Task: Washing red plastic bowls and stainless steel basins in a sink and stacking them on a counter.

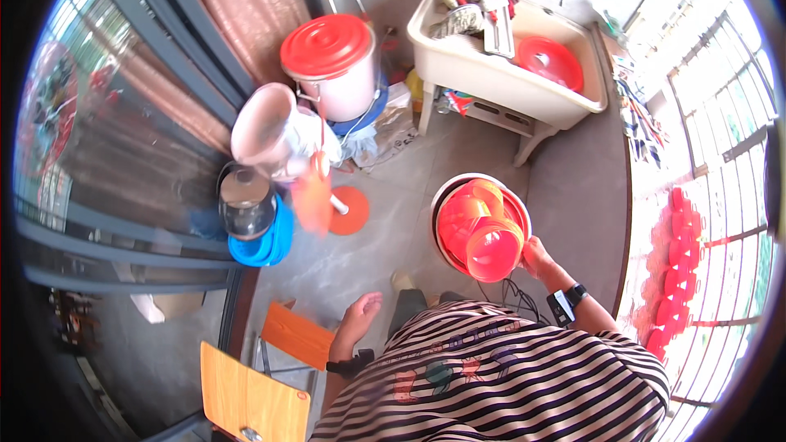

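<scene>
Left hand [360, 315] hangs free near the waist, fingers loosely curled, holding nothing. Right hand [536, 258] grips the rim of a round basin [442, 196]; fingers wrap under its edge, partly hidden. Orange plastic cups [483, 233] already sit stacked inside the basin, carried above the concrete floor [393, 221]. An orange lid [350, 211] lies on that floor, not yet gathered. Beyond: blue basin [274, 245] with a steel pot, red-lidded bucket [332, 65], beige sink [508, 74] holding a red bowl. Barred windows on the right, curtain on the left.
</scene>
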A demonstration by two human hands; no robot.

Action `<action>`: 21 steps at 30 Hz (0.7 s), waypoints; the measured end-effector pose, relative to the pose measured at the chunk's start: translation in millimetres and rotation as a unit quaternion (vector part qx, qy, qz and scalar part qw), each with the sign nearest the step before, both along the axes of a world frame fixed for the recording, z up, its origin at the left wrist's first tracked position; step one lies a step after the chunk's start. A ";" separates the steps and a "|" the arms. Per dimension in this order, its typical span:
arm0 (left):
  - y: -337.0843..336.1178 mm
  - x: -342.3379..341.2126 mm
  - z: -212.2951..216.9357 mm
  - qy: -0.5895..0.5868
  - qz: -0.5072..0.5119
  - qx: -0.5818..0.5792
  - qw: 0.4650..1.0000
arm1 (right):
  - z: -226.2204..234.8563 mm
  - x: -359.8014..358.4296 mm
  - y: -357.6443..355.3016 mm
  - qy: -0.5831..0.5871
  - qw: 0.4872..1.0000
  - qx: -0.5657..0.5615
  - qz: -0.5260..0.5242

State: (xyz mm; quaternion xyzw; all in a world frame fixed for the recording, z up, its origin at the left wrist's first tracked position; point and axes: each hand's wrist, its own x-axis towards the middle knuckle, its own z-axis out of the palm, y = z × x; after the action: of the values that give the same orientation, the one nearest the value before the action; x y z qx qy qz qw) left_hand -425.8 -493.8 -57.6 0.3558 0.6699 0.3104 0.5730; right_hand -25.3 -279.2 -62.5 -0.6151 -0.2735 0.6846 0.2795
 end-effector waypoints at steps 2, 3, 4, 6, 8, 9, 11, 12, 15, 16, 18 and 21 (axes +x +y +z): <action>32.8 -9.2 1.1 -0.020 -0.043 -0.001 0.999 | -5.7 6.7 -1.4 -0.002 0.997 -0.011 -0.083; 48.9 -10.3 3.8 -0.022 -0.056 -0.006 0.998 | -11.1 19.7 -1.5 -0.023 0.998 0.007 -0.055; 61.3 -11.2 13.1 -0.026 -0.075 0.007 0.997 | -1.5 15.1 -4.0 -0.011 0.997 0.010 -0.078; 84.2 -13.5 16.8 -0.029 -0.105 0.024 0.994 | 7.8 11.8 -1.6 -0.002 0.991 0.014 -0.131; 107.3 -15.5 15.2 -0.048 -0.140 0.013 0.989 | 9.4 17.4 -2.9 0.011 0.989 0.011 -0.149; 118.2 -14.5 15.8 -0.048 -0.148 0.013 0.988 | 17.1 16.9 -3.0 0.022 0.987 0.006 -0.158; 142.8 -9.9 19.5 -0.042 -0.177 0.015 0.983 | 12.5 29.9 7.1 0.022 0.982 -0.001 -0.189; 155.4 -6.4 23.3 -0.031 -0.187 0.027 0.982 | 4.6 42.9 14.8 0.026 0.984 0.016 -0.178; 193.1 9.5 23.2 -0.030 -0.189 0.025 0.981 | 18.6 54.6 48.0 0.049 0.980 0.037 -0.191; 206.5 15.8 24.3 -0.028 -0.192 0.026 0.981 | 23.1 60.3 61.9 0.063 0.978 0.052 -0.190; 234.7 30.7 27.2 0.000 -0.197 0.043 0.979 | 40.9 69.9 94.3 0.072 0.976 0.072 -0.192; 283.9 54.9 21.5 0.013 -0.205 0.055 0.977 | 26.6 110.9 156.4 0.068 0.976 0.076 -0.194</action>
State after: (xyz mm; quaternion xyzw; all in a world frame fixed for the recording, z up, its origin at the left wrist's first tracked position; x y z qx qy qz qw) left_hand -370.8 -209.9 -36.1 0.5210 0.5719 0.2178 0.5950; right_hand 85.6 -122.8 -35.9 -0.5853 -0.1805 0.6346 0.4712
